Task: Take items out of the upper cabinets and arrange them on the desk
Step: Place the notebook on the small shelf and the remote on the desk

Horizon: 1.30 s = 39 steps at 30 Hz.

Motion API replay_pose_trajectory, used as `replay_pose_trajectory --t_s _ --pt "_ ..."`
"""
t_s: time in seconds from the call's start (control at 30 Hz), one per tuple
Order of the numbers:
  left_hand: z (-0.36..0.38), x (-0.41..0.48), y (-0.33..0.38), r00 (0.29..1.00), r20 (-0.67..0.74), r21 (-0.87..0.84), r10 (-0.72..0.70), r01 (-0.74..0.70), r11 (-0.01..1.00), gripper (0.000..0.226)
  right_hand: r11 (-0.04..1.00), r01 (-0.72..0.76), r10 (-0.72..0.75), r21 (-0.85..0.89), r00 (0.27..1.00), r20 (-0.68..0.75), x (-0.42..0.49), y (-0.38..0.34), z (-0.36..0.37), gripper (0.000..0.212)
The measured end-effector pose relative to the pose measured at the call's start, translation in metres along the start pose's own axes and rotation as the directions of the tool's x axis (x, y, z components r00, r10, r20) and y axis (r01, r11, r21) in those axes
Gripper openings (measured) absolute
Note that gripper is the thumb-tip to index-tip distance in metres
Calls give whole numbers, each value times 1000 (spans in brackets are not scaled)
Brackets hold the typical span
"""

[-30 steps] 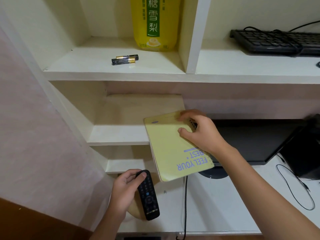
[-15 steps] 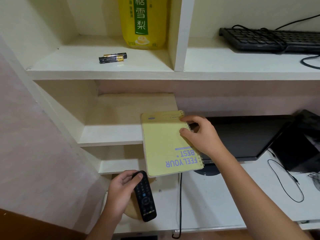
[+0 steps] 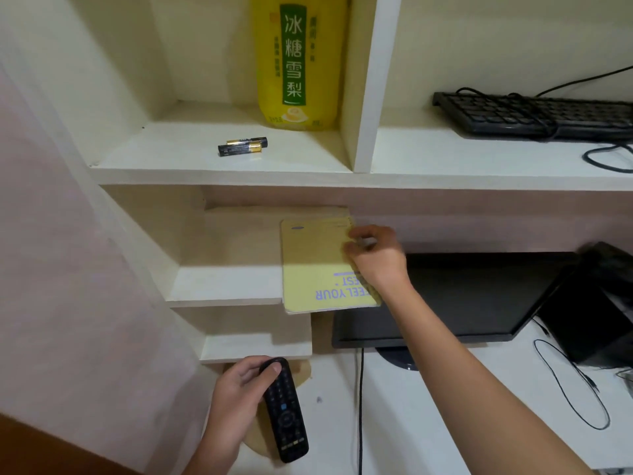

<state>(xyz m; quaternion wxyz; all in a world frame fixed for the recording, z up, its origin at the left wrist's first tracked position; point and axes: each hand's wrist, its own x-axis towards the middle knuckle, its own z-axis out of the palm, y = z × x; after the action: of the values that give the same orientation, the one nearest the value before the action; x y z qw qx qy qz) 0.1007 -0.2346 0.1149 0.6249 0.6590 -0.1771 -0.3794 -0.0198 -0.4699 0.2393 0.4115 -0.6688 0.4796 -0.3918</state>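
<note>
We see the right hand (image 3: pixel 375 258) grasping a yellow notebook (image 3: pixel 315 269) by its spiral edge, thumb on the cover and fingers curled round the side. The notebook sits over the right end of a small shelf (image 3: pixel 226 286) below the upper shelf (image 3: pixel 212 166), and its near edge juts out past that shelf's front edge. We cannot tell whether it rests on the shelf or is held just above it. The cover's print, "FEEL YOUR", reads upside down to us, and the hand partly covers it.

Lower down, the left hand (image 3: pixel 236 395) grips a black remote (image 3: pixel 286 409) near the left edge of the worktop (image 3: pixel 445 406), with the thumb on the remote's far end and the fingers wrapped beneath. The remote lies above a tan rounded board (image 3: pixel 257 440). We cannot tell whether the two touch.

On the upper shelf, two batteries (image 3: pixel 242 146) lie side by side towards the front of the left compartment. A tall yellow bottle (image 3: pixel 298 63) stands upright at its back right corner, just beside the divider (image 3: pixel 366 80). In the right compartment a black keyboard (image 3: pixel 534 114) lies with its cord looped over it.

A dark monitor (image 3: pixel 479 296) stands on the worktop behind the right forearm. A black cable (image 3: pixel 360 406) runs from under it towards the worktop's front edge.
</note>
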Motion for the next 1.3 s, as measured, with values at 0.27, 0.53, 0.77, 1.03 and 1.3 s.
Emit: replay_pose_trajectory --t_s 0.27,0.53,0.77,1.03,1.3 --pt "-5 -3 -1 999 -8 45 37 -37 998 8 993 111 -116 38 984 138 -28 19 -40 20" --pt "2 -3 -5 1000 13 45 13 -14 999 10 938 339 -317 -71 923 218 -50 42 -53 22" --pt "-4 -4 -4 1000 -10 61 24 -23 998 10 926 351 -304 -139 911 278 -28 38 -38 28" --pt "-9 -5 -1 999 -19 18 31 -31 999 10 932 312 -275 -182 940 201 -22 28 -14 30" --pt "-13 -4 1 999 -23 2 42 -42 999 11 783 552 -461 -288 825 328 -41 23 -30 28"
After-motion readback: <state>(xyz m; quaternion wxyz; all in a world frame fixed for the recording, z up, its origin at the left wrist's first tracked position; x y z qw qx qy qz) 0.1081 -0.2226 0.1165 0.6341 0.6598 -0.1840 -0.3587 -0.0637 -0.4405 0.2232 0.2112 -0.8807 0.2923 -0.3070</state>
